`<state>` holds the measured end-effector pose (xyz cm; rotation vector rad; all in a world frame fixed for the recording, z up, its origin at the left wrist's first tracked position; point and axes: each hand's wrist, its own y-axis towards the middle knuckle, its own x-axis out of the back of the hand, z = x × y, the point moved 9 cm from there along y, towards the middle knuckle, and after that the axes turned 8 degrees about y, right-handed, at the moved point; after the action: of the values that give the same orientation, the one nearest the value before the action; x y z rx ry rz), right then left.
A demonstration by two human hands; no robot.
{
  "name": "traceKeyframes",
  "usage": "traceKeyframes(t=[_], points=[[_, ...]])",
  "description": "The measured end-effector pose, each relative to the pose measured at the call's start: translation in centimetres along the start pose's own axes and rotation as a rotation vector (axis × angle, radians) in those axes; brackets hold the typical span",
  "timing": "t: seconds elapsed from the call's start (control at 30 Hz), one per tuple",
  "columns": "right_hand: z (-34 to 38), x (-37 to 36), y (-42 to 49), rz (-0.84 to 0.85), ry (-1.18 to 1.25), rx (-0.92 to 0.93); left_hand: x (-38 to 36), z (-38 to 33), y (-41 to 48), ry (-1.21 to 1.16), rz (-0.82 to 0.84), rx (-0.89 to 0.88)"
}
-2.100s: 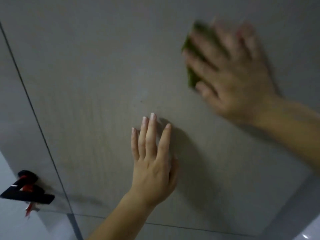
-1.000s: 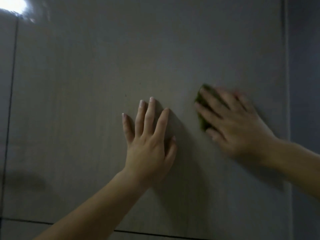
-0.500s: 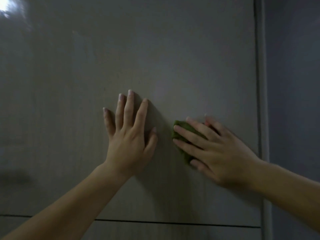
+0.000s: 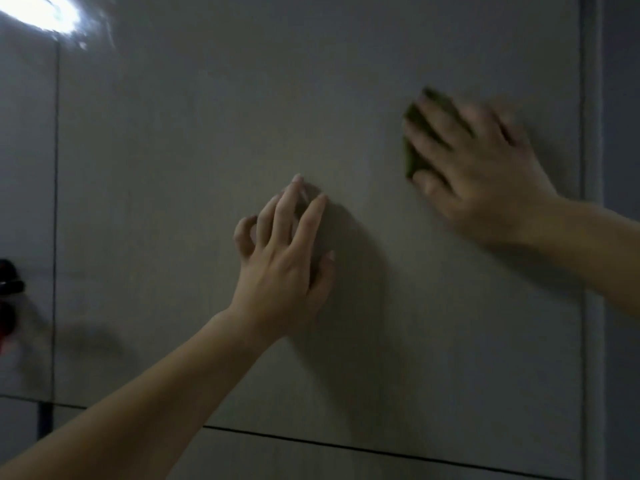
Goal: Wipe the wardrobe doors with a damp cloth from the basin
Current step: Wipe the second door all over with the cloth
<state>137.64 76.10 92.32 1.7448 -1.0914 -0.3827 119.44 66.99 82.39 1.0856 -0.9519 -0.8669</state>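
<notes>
The green cloth (image 4: pixel 414 147) lies flat against the grey wardrobe door (image 4: pixel 207 133) at about two o'clock in the view, pinned under the spread fingers of the right hand (image 4: pixel 474 168), which is motion-blurred. At about seven o'clock from it, well apart, the left hand (image 4: pixel 284 258) holds nothing; its fingertips touch the panel with the fingers arched and parted. A dark handle (image 4: pixel 8 282) shows at nine o'clock, a light glare (image 4: pixel 48 12) at eleven.

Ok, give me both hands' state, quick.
Left hand: open, holding nothing, fingertips on the door.
Right hand: fingers spread, pressing the green cloth flat against the door; blurred.
</notes>
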Motion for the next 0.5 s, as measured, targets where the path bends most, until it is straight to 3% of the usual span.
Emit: traceKeyframes(t=[0.07,0.1,0.23,0.3,0.47,0.5], points=[[0.4,0.5,3.1,-0.032,0.048,-0.116,0.9,1.7,0.3,0.013,-0.031,0.034],[2.3,0.1,3.4,-0.038,0.036,-0.077,1.3,2.9,0.5,0.025,-0.046,0.077],[10.9,-3.6,0.5,0.097,-0.032,0.356,1.2,8.4,0.1,0.069,0.021,0.233],[11.0,-3.1,2.9,0.130,-0.040,0.404,0.2,10.0,-0.2,0.039,0.099,0.240],[7.0,-0.7,13.3,0.076,0.055,-0.074,-0.1,10.2,-0.6,0.052,0.096,0.214],[8.4,-0.8,13.4,0.081,0.072,-0.086,0.0,10.3,-0.6,0.064,0.097,0.214]])
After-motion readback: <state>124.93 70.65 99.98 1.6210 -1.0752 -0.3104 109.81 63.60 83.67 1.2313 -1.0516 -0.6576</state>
